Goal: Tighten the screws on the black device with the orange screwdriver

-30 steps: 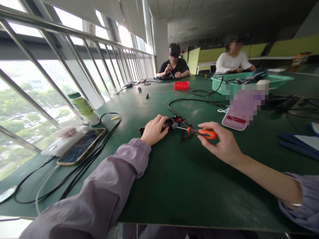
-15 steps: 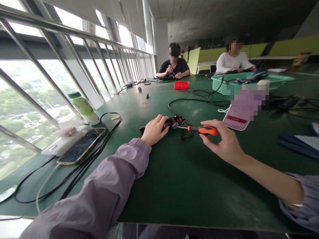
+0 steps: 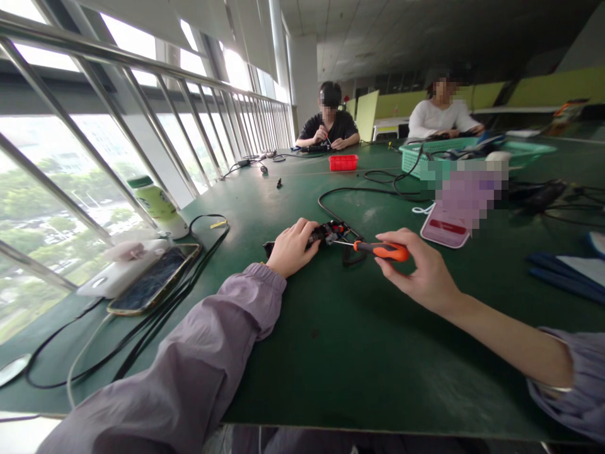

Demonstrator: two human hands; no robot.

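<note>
My left hand (image 3: 293,248) is closed over a black device (image 3: 326,234) lying on the green table, with small coloured parts or wires showing at its right end. Between the thumb and fingers of my right hand (image 3: 423,268) is an orange and black screwdriver (image 3: 385,251), held nearly level. Its thin shaft points left, and the tip meets the right end of the device; the exact contact spot is too small to make out. A black cable (image 3: 326,197) curves on the table behind the device.
At left lie a phone (image 3: 154,280), a white box-like item (image 3: 116,277) and loose cables beside a green-capped bottle (image 3: 158,208). A red basket (image 3: 343,163), a teal basket (image 3: 411,165) and a pink-cased phone (image 3: 444,230) stand farther off. Two people sit across the table.
My right hand and the screwdriver's handle have shifted slightly left and down. My left hand keeps its hold on the device, which stays in place.
</note>
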